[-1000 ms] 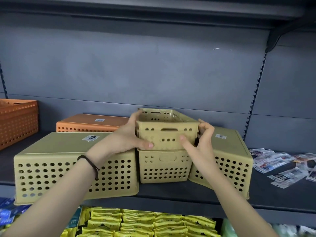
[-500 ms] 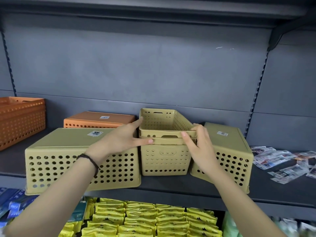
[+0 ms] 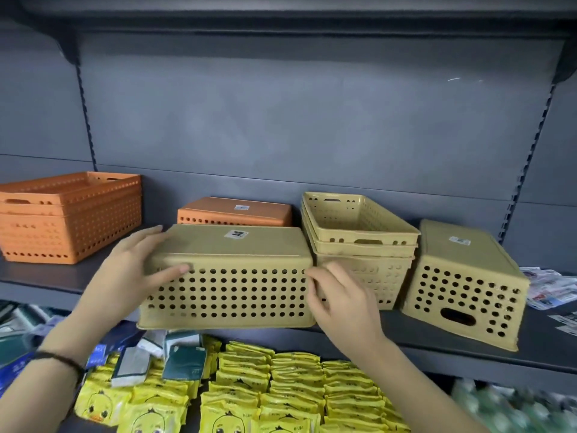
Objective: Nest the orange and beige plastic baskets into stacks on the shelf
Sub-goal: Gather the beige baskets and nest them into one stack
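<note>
Left hand (image 3: 131, 273): on the left end of the upturned beige basket (image 3: 228, 276) — thumb on the holed front wall, fingers spread over the flat bottom; holding it.
Right hand (image 3: 340, 300): at the basket's right end, fingers curled round the corner; touching, grip partly hidden.
Upturned beige basket: at the front edge of the shelf (image 3: 468, 345), sticker on top.
Beige stack (image 3: 359, 242): upright, nested, just right of the held basket.
Second upturned beige basket (image 3: 462, 282): further right, turned at an angle.
Orange stack (image 3: 68, 214): far left, upright.
Upturned orange basket (image 3: 234, 210): behind — near the back wall.
Yellow packets (image 3: 281, 385): on the level below.
</note>
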The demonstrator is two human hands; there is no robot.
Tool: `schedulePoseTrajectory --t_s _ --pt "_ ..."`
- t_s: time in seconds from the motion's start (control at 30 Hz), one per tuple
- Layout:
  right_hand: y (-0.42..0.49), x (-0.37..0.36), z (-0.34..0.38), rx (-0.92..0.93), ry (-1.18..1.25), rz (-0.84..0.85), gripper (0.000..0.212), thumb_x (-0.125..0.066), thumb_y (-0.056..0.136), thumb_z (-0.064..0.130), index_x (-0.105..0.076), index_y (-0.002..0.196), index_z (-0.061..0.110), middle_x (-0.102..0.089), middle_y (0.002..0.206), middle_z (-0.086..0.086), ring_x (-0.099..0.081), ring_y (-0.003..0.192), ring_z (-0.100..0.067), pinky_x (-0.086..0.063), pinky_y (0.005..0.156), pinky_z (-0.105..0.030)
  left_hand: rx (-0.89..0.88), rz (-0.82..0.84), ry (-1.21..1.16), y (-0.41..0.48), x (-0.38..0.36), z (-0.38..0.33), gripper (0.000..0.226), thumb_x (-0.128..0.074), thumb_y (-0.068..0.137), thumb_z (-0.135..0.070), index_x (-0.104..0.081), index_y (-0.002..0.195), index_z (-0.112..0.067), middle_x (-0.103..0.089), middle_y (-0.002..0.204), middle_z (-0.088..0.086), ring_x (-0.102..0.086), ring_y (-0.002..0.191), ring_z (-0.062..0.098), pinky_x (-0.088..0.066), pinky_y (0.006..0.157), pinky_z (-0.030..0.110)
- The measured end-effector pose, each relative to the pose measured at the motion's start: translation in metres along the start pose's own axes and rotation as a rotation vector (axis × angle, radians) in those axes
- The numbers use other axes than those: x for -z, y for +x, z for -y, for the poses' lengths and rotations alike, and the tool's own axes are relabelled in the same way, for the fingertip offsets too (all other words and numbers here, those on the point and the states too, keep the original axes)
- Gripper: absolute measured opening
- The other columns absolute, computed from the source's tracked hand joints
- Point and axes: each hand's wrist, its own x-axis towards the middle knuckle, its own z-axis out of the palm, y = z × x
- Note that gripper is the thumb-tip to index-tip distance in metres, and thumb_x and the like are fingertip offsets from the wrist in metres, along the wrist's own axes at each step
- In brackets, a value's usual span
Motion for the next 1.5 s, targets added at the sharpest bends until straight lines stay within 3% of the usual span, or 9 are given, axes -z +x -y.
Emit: schedulePoseTrajectory --t_s 0.13,0.27,0.4,0.53,0.67,0.93,1.27,1.37,1.5 --pt "-0.013 -0.015 0.008 -0.251 0.003 0.157 0.025 -0.061 0.088 0.034 -0.062 0.105 0.016 -0.066 0.085 0.003 -0.064 0.064 -0.012 -0.053 0.049 -0.025 0.148 0.064 -0.015 -0.016 0.001 0.032 0.093 -0.072 0.071 -0.051 -0.037 0.147 -0.011 -0.047 0.146 0.009 -0.046 0.132 0.027 -0.039 0.105 0.042" --pt "-0.020 -0.026 0.014 -0.495 0.058 0.271 0.049 -0.064 0.088 0.040 -0.050 0.128 0.014 -0.071 0.100 0.001 -0.069 0.078 -0.015 -0.058 0.063 -0.027 0.159 0.168 -0.123 -0.028 -0.016 0.043 0.044 -0.060 0.085 -0.042 -0.062 0.118 -0.013 -0.072 0.111 0.007 -0.067 0.086 0.016 -0.048 0.070 0.026" --pt "-0.016 -0.031 0.029 -0.528 0.129 0.240 0.062 -0.056 0.090 0.045 -0.039 0.143 0.018 -0.064 0.120 0.003 -0.063 0.102 -0.013 -0.055 0.084 -0.033 0.149 0.070 -0.347 -0.027 -0.012 0.041 0.008 -0.055 0.095 -0.031 -0.060 0.093 -0.026 -0.072 0.088 -0.004 -0.067 0.090 0.016 -0.047 0.068 0.025" --pt "0.008 -0.030 0.047 -0.593 0.353 0.131 0.056 -0.052 0.093 0.042 -0.037 0.145 0.026 -0.051 0.128 0.008 -0.052 0.117 -0.010 -0.047 0.099 -0.036 0.055 -0.020 -0.536 -0.015 0.027 0.038 0.033 -0.060 0.089 -0.046 -0.057 0.121 -0.038 -0.067 0.107 -0.031 -0.062 0.099 -0.010 -0.046 0.082 0.018" --pt "0.040 -0.028 0.065 -0.741 0.658 0.070 0.047 -0.047 0.098 0.038 -0.038 0.143 0.034 -0.044 0.133 0.017 -0.042 0.123 0.000 -0.034 0.105 -0.025 -0.028 -0.069 -0.601 0.003 0.053 0.037 0.029 -0.050 0.094 -0.024 -0.050 0.115 -0.044 -0.060 0.098 -0.049 -0.053 0.096 -0.026 -0.037 0.076 -0.005" --pt "0.093 -0.040 0.077 -0.717 0.814 0.117 0.037 -0.040 0.101 0.040 -0.044 0.138 0.036 -0.052 0.116 0.033 -0.049 0.104 0.021 -0.039 0.081 -0.012 0.151 -0.195 -0.446 0.024 0.042 0.089 0.020 -0.046 0.098 -0.009 -0.056 0.105 -0.025 -0.068 0.098 0.006 -0.068 0.088 0.028 -0.056 0.080 0.047" --pt "0.072 -0.074 0.082 -0.823 0.759 0.087 0.021 -0.046 0.097 0.045 -0.053 0.117 0.043 -0.060 0.123 0.014 -0.055 0.119 -0.005 -0.043 0.106 -0.042 0.424 -0.156 -0.851 0.036 0.060 0.100 0.013 -0.045 0.099 -0.010 -0.057 0.095 -0.012 -0.068 0.100 0.013 -0.068 0.090 0.035 -0.055 0.076 0.043" --pt "0.076 -0.078 0.101 -0.788 0.814 0.190 0.049 -0.044 0.089 0.060 -0.043 0.134 0.039 -0.051 0.138 0.014 -0.048 0.128 -0.005 -0.036 0.113 -0.044 0.440 -0.096 -0.974 0.040 0.058 0.087 0.012 -0.045 0.099 -0.009 -0.056 0.097 -0.012 -0.068 0.101 0.015 -0.070 0.091 0.034 -0.057 0.074 0.039" --pt "0.088 -0.077 0.126 -0.690 0.907 0.331 0.065 -0.037 0.095 0.051 -0.008 0.152 0.039 -0.027 0.126 0.059 -0.026 0.115 0.036 -0.021 0.113 -0.025 0.374 0.002 -1.115 0.040 0.049 0.062 0.034 -0.051 0.095 -0.001 -0.044 0.125 -0.016 -0.067 0.105 0.007 -0.073 0.081 0.031 -0.062 0.062 0.034"
